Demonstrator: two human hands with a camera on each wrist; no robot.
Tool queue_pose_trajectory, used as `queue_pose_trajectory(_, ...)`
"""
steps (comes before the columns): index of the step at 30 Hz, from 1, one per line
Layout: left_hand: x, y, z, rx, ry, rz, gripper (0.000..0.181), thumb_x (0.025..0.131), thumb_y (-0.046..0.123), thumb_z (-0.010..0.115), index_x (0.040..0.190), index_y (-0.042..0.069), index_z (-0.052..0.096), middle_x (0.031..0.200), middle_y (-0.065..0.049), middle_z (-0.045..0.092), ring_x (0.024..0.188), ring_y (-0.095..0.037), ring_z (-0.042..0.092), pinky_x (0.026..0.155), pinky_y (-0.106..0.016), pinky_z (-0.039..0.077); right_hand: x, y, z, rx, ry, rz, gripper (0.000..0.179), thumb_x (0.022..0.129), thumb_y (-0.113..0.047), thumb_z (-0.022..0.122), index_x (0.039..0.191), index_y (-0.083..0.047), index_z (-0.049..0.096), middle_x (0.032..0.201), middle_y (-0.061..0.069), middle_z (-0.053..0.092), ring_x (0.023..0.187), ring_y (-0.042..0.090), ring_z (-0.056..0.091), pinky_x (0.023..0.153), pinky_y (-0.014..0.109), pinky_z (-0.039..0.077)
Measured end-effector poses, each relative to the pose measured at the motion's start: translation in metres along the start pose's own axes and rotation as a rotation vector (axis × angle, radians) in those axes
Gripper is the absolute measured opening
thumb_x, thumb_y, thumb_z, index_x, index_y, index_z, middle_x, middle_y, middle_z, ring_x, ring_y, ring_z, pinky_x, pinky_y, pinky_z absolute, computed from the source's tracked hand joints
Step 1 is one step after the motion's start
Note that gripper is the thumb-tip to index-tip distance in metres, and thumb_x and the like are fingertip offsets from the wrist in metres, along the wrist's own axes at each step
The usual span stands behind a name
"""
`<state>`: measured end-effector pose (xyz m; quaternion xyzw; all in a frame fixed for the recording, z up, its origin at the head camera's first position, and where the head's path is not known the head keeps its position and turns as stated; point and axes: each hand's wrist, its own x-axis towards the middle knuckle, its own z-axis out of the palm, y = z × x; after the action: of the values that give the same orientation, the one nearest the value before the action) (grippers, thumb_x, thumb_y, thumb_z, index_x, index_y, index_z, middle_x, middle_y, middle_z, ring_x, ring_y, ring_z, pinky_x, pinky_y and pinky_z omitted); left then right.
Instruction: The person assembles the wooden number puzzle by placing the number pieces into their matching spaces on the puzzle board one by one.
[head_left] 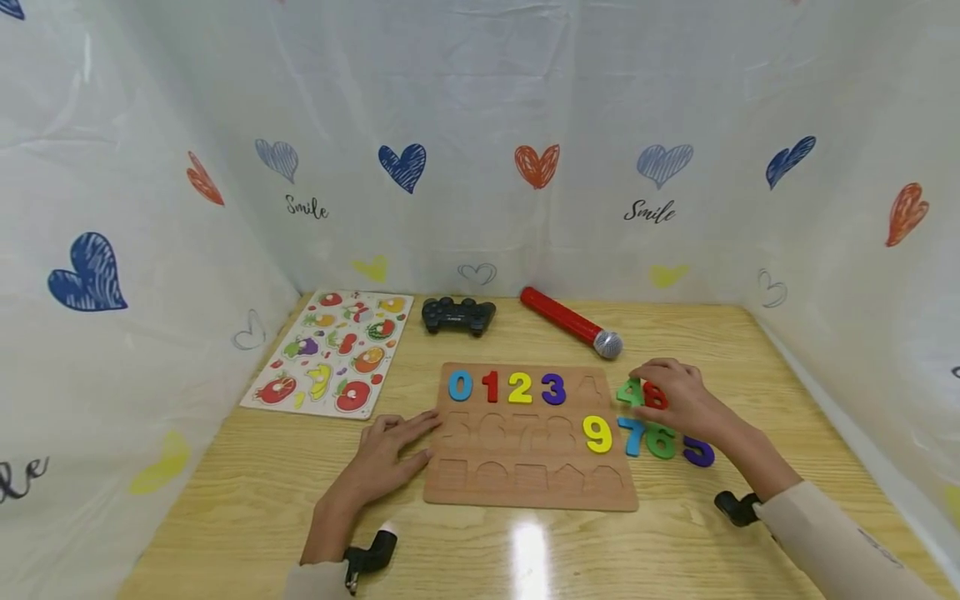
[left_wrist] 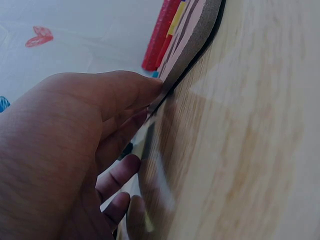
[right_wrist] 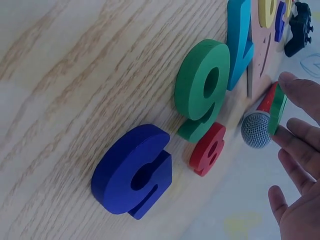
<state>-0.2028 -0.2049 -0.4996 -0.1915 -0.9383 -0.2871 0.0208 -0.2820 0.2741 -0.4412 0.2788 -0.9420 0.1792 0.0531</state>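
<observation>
A wooden number puzzle board [head_left: 525, 458] lies on the table with a blue 0, a red 1, a yellow 2 and a purple 3 along its top row. A yellow 9 [head_left: 597, 434] sits at the right of the middle row. My left hand [head_left: 390, 454] touches the board's left edge with its fingertips. Beyond the right edge, my right hand [head_left: 678, 400] pinches a green number 4 [right_wrist: 278, 110] between thumb and fingers, held off the table. Near that hand lie a red 8 [right_wrist: 207, 150], a blue 7 [head_left: 632, 436], a green 6 [right_wrist: 200, 85] and a purple 5 [right_wrist: 131, 170].
A fruit picture board [head_left: 341, 346] lies at the back left. Behind the puzzle are a black game controller [head_left: 458, 316] and a red microphone [head_left: 566, 318]. White printed curtains [head_left: 465, 225] enclose the wooden table [head_left: 255, 500] at the back and sides.
</observation>
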Motion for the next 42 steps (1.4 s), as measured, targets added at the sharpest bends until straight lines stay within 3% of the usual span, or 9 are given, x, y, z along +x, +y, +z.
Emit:
queue_pose_trajectory(18, 0.001, 0.000, 0.000, 0.004, -0.015, -0.008, 0.051, 0.098, 0.035, 0.063, 0.148, 0.029, 0.053, 0.154, 0.010, 0.044, 0.113, -0.023, 0.039, 0.090, -0.048, 0.027, 0.022, -0.004, 0.007, 0.001, -0.034, -0.039, 0.051, 0.081, -0.020, 0.085, 0.125, -0.002, 0.066, 0.124, 0.018, 0.063, 0.124, 0.042, 0.043, 0.091, 0.063, 0.026)
queue_pose_trajectory(42, 0.000, 0.000, 0.000, 0.005, -0.007, -0.002, 0.051, 0.098, 0.037, 0.063, 0.148, 0.028, 0.053, 0.154, 0.010, 0.044, 0.113, -0.022, 0.039, 0.091, -0.049, 0.026, 0.043, -0.008, 0.025, 0.040, -0.079, -0.026, 0.051, 0.083, -0.023, 0.084, 0.126, -0.002, 0.066, 0.127, 0.016, 0.064, 0.126, 0.041, 0.042, 0.096, 0.062, 0.023)
